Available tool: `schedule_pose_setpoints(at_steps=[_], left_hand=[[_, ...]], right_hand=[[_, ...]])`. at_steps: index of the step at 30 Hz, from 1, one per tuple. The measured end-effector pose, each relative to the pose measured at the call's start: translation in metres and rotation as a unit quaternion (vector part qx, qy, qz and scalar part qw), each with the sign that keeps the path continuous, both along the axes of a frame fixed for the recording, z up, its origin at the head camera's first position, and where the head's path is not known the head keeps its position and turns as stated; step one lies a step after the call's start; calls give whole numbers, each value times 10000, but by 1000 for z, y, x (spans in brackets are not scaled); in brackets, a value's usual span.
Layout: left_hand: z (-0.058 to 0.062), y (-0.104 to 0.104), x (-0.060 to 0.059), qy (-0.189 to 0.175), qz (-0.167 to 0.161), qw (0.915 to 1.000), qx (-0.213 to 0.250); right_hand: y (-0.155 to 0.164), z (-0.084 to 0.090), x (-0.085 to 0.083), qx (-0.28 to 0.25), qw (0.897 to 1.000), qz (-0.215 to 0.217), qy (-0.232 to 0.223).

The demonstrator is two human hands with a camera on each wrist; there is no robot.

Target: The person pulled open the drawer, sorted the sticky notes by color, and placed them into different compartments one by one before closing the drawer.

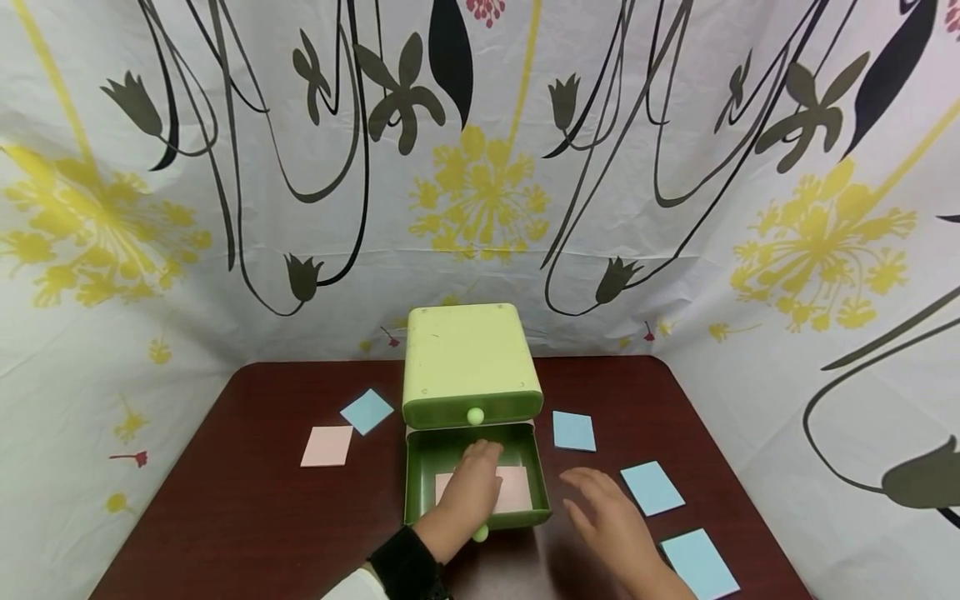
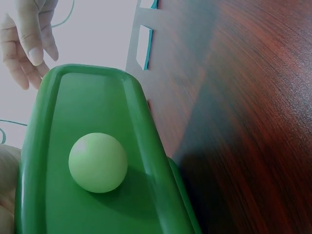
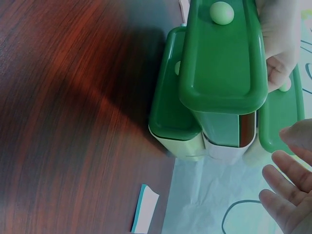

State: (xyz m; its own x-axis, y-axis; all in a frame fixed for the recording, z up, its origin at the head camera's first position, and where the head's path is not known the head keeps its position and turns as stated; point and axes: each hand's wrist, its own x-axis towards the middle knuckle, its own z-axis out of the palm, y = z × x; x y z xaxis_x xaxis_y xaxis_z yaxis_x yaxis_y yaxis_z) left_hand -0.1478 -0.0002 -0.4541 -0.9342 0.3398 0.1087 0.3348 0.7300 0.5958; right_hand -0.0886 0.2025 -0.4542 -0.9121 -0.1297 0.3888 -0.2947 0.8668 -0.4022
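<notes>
A small cabinet [image 1: 472, 350] with a pale yellow-green top and green drawer fronts stands at the table's back. Its middle drawer [image 1: 540, 487] is pulled out, and pink paper squares [image 1: 513, 490] lie flat inside. My left hand [image 1: 468, 492] reaches into this drawer over the pink paper, partly covering it; its fingertips' contact is hard to make out. To the drawer's right, my right hand [image 1: 611, 525] hovers with loose, spread fingers and holds nothing. The left wrist view shows the drawer's round knob [image 2: 97, 162] close up. In the right wrist view, a lower drawer [image 3: 168, 107] is closed.
Left of the cabinet lie a blue paper square [image 1: 367, 411] and a pink paper square [image 1: 327, 447]. On its right are three blue squares, one [image 1: 573, 431] beside the cabinet, another [image 1: 652, 488] farther right. Patterned cloth [image 1: 480, 200] hangs behind the dark table [image 1: 247, 500].
</notes>
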Motion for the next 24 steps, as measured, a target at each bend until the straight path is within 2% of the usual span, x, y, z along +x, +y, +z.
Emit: schedule_pose_setpoints(at_steps=[6,12,18,24], left_hand=[[1,-9,8,256,-129,9996,-13],[13,-25,20,545,-169,9983,115],[22,-49,29,840,145,9956,389],[24,-80,29,1027,570,9918,502]], right_hand=[[-5,3,-1,58,10000,16,36],[-11,3,-6,151,9994,185,254],[-19,7,-10,227,9961,565,639],[-34,15,-16,212,9932,871,749]])
